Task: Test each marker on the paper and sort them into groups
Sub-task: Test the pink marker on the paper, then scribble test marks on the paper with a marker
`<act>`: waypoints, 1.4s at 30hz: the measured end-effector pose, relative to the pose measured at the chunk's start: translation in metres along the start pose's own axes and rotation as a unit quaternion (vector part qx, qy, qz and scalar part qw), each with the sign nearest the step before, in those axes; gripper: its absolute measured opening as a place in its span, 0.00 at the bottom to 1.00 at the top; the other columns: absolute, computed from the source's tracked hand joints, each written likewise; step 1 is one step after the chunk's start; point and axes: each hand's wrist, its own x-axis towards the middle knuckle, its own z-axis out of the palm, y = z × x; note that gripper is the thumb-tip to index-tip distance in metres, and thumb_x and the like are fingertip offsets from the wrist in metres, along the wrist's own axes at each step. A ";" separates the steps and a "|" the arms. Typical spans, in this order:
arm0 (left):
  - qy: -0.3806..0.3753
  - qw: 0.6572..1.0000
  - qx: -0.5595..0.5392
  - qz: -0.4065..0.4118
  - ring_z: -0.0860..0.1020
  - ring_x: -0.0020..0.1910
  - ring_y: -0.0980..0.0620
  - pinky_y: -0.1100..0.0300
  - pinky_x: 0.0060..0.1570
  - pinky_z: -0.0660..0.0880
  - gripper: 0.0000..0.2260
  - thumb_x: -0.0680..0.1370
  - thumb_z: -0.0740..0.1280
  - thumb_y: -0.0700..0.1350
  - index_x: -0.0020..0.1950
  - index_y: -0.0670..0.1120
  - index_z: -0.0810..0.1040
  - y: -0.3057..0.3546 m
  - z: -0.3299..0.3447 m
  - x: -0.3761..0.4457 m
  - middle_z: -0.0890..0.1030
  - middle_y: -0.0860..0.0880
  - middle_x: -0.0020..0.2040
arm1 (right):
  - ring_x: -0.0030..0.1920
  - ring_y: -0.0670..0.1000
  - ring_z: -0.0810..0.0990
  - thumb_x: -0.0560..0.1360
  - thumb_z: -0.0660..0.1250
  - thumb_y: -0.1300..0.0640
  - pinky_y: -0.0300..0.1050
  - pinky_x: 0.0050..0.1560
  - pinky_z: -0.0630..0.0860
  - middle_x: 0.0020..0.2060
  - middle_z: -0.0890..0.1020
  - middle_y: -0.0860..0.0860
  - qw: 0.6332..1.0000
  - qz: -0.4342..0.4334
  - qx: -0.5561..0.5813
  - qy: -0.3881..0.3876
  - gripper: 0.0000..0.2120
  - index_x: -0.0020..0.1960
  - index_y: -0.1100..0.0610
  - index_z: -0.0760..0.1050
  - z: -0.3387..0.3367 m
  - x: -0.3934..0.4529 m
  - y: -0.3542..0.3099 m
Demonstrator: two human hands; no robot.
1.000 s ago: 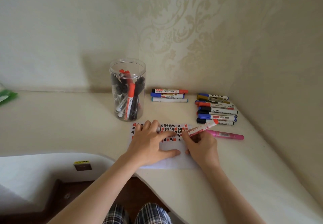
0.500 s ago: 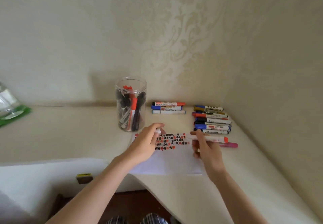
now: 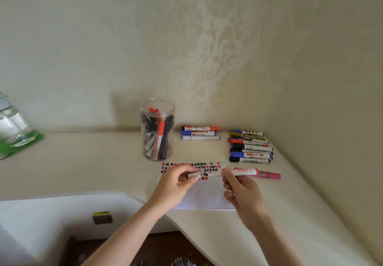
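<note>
Hands are both busy over the paper (image 3: 207,199): right hand (image 3: 243,193) grips a red marker (image 3: 242,172), left hand (image 3: 176,184) pinches its cap (image 3: 193,175). Jar (image 3: 157,128) of markers behind, sorted groups (image 3: 249,146) on the tabletop (image 3: 93,162) far right.

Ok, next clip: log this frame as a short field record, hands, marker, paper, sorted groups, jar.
left hand: pinches a small white cap
right hand: holds red-ended white marker
white paper sheet: red and black test marks along far edge
small group of three markers: beside jar
larger marker pile: right, near wall
clear plastic jar: markers inside
pink marker: lying apart
</note>
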 end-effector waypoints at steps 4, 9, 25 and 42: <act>-0.013 1.000 -0.019 0.008 0.80 0.49 0.63 0.73 0.49 0.73 0.10 0.77 0.70 0.40 0.50 0.56 0.81 0.002 0.004 -0.001 0.83 0.58 0.50 | 0.33 0.48 0.70 0.76 0.70 0.53 0.39 0.31 0.68 0.33 0.77 0.53 1.000 -0.006 -0.012 -0.004 0.15 0.47 0.67 0.80 0.005 -0.002 0.001; -0.022 1.000 -0.006 0.014 0.81 0.49 0.63 0.70 0.50 0.75 0.08 0.77 0.70 0.41 0.52 0.53 0.82 0.007 0.010 0.000 0.83 0.58 0.50 | 0.35 0.48 0.75 0.75 0.71 0.53 0.38 0.34 0.74 0.34 0.81 0.52 0.999 -0.019 -0.033 -0.001 0.12 0.47 0.63 0.82 0.012 -0.006 0.005; 0.050 0.990 0.042 0.127 0.80 0.48 0.58 0.61 0.47 0.79 0.06 0.76 0.71 0.41 0.52 0.46 0.84 0.006 0.016 -0.013 0.83 0.56 0.47 | 0.34 0.48 0.74 0.71 0.71 0.51 0.42 0.43 0.75 0.33 0.78 0.52 0.999 0.003 0.035 -0.037 0.17 0.49 0.65 0.81 0.020 -0.017 0.007; -0.049 0.999 -0.006 0.022 0.81 0.46 0.62 0.71 0.45 0.72 0.08 0.79 0.68 0.40 0.53 0.50 0.82 0.000 -0.010 0.009 0.84 0.55 0.49 | 0.41 0.46 0.83 0.70 0.72 0.48 0.38 0.40 0.79 0.45 0.86 0.48 0.988 -0.042 -0.144 -0.048 0.13 0.52 0.53 0.81 -0.037 -0.002 -0.020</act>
